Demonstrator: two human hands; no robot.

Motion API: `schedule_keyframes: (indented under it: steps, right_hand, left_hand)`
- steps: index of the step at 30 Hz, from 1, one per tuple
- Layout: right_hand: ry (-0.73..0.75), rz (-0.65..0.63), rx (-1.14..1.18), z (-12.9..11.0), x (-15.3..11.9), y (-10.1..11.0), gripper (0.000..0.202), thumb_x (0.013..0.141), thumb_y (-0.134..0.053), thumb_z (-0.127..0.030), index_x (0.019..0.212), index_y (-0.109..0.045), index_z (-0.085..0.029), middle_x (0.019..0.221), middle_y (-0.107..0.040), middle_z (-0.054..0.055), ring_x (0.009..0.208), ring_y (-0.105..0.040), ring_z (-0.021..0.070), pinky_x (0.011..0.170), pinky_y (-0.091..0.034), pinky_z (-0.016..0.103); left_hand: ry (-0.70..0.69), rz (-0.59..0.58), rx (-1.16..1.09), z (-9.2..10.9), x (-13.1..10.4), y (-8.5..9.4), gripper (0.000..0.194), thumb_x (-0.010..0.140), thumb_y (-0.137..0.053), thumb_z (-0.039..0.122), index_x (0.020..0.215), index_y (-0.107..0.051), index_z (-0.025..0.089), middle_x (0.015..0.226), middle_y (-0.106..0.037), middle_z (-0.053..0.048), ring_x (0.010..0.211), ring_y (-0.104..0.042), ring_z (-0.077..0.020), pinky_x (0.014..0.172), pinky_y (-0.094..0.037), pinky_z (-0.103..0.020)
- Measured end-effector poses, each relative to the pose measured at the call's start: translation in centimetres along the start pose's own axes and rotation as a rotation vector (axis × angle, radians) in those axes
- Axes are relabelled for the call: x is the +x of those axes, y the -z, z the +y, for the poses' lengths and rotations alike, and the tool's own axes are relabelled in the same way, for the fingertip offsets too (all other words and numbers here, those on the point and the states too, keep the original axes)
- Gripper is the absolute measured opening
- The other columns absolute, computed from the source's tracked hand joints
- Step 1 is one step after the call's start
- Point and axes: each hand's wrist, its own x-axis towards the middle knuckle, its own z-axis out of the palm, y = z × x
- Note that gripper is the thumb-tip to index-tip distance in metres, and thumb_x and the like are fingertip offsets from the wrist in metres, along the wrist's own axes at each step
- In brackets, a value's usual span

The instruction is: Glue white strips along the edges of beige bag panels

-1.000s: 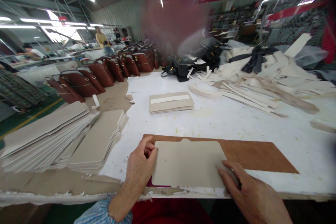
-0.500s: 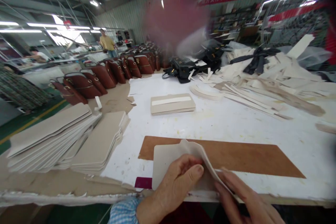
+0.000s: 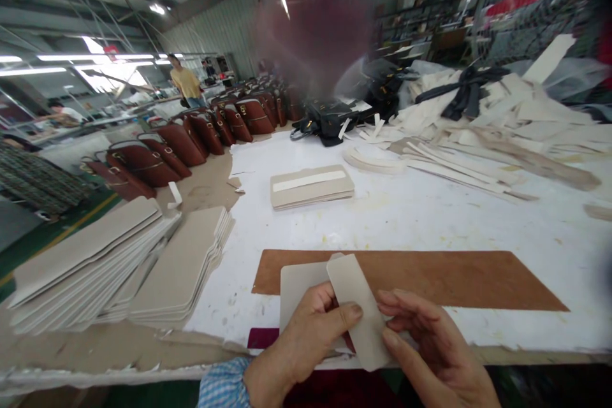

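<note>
A beige, round-cornered panel (image 3: 295, 284) lies at the table's front edge, over the left end of a long brown leather-like strip (image 3: 444, 280). Its right part appears folded over into a narrow flap (image 3: 362, 312). My left hand (image 3: 313, 331) grips the flap, thumb on top and fingers behind it. Just right of the flap, my right hand (image 3: 425, 344) has its fingers and thumb apart; the thumb tip is at the flap's edge, and I cannot tell whether it touches. A dark purple piece (image 3: 262, 338) lies left of my left wrist.
Beige panels in stacks (image 3: 179, 268) and a fanned pile (image 3: 90, 261) lie at left. A small panel stack (image 3: 312, 188) with a pale strip sits mid-table. Brown bags (image 3: 148, 162) line the back left; black bags (image 3: 329, 118) and a scrap heap (image 3: 516, 115) lie behind.
The panel's right part has turned over toward the left and now lies under my left thumb. My right hand has loosened from the panel's edge, its fingers spreading.
</note>
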Motion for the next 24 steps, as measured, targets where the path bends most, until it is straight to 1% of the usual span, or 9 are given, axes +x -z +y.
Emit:
schedule_keyframes:
  steps: [3, 5, 7, 10, 13, 16, 21, 24]
  right_hand:
    - [0.01, -0.021, 0.028, 0.4, 0.3, -0.7, 0.033, 0.104, -0.077, -0.037, 0.136, -0.068, -0.041, 0.118, -0.077, 0.0, 0.097, -0.076, 0.0153, 0.088, -0.065, 0.02]
    - [0.003, 0.001, 0.028, 0.5, 0.5, -1.1, 0.033, 0.104, -0.077, -0.037, 0.135, -0.067, -0.04, 0.114, -0.073, 0.0, 0.093, -0.072, 0.0146, 0.087, -0.063, 0.018]
    - [-0.011, -0.01, 0.032, 0.6, 0.6, -1.2, 0.033, 0.104, -0.076, -0.036, 0.136, -0.066, -0.039, 0.112, -0.07, -0.001, 0.091, -0.07, 0.0146, 0.086, -0.062, 0.018]
    - [-0.027, -0.073, 0.026, 0.8, 0.7, -1.0, 0.03, 0.104, -0.076, -0.035, 0.131, -0.065, -0.038, 0.109, -0.068, -0.001, 0.089, -0.068, 0.0153, 0.083, -0.062, 0.02]
    - [-0.065, -0.14, 0.023, 0.8, 1.1, -0.6, 0.019, 0.103, -0.075, -0.035, 0.121, -0.067, -0.035, 0.107, -0.066, -0.001, 0.088, -0.067, 0.0164, 0.079, -0.061, 0.021]
    - [-0.109, -0.181, 0.033, 0.0, 1.6, -0.5, 0.011, 0.1, -0.075, -0.035, 0.109, -0.07, -0.033, 0.105, -0.067, -0.001, 0.088, -0.066, 0.0171, 0.077, -0.059, 0.023]
    - [-0.242, -0.126, 0.047, -2.6, 2.1, -1.2, 0.01, 0.093, -0.072, -0.038, 0.099, -0.073, -0.031, 0.1, -0.069, -0.002, 0.083, -0.061, 0.0178, 0.074, -0.054, 0.025]
    - [-0.237, -0.132, 0.055, -3.0, 2.4, -1.2, 0.007, 0.091, -0.073, -0.037, 0.095, -0.073, -0.03, 0.1, -0.071, -0.003, 0.081, -0.062, 0.0169, 0.072, -0.054, 0.023]
  left_hand:
    - [0.046, -0.033, 0.042, 0.3, 0.0, 0.4, 0.056, 0.071, -0.096, 0.055, 0.101, -0.077, 0.013, 0.087, -0.074, -0.004, 0.069, -0.062, -0.0134, 0.064, -0.049, -0.024]
    - [0.059, -0.038, 0.057, 0.5, -0.1, 0.6, 0.05, 0.071, -0.095, 0.047, 0.103, -0.077, 0.013, 0.088, -0.074, -0.003, 0.07, -0.061, -0.0127, 0.064, -0.048, -0.023]
    - [0.069, -0.043, 0.07, 0.6, -0.1, 0.8, 0.047, 0.07, -0.093, 0.042, 0.104, -0.077, 0.013, 0.089, -0.074, -0.003, 0.071, -0.061, -0.0125, 0.065, -0.047, -0.023]
    - [0.073, -0.064, 0.046, 0.5, 0.0, 1.0, 0.051, 0.068, -0.095, 0.042, 0.105, -0.077, 0.012, 0.092, -0.074, -0.003, 0.074, -0.061, -0.013, 0.067, -0.046, -0.024]
    - [0.062, -0.085, -0.022, 0.3, 0.2, 1.1, 0.056, 0.066, -0.101, 0.044, 0.105, -0.076, 0.012, 0.093, -0.073, -0.003, 0.077, -0.061, -0.0138, 0.071, -0.047, -0.025]
    - [0.063, -0.099, -0.08, 0.1, 0.3, 1.1, 0.057, 0.065, -0.104, 0.043, 0.104, -0.077, 0.011, 0.092, -0.074, -0.003, 0.078, -0.062, -0.0137, 0.072, -0.048, -0.025]
    - [0.072, -0.104, -0.119, 0.0, 0.5, 1.2, 0.056, 0.063, -0.106, 0.04, 0.105, -0.082, 0.012, 0.095, -0.078, -0.004, 0.077, -0.064, -0.013, 0.073, -0.048, -0.024]
    - [0.068, -0.103, -0.134, 0.0, 0.6, 1.2, 0.051, 0.062, -0.106, 0.037, 0.101, -0.084, 0.013, 0.094, -0.079, -0.004, 0.077, -0.066, -0.0129, 0.076, -0.05, -0.024]
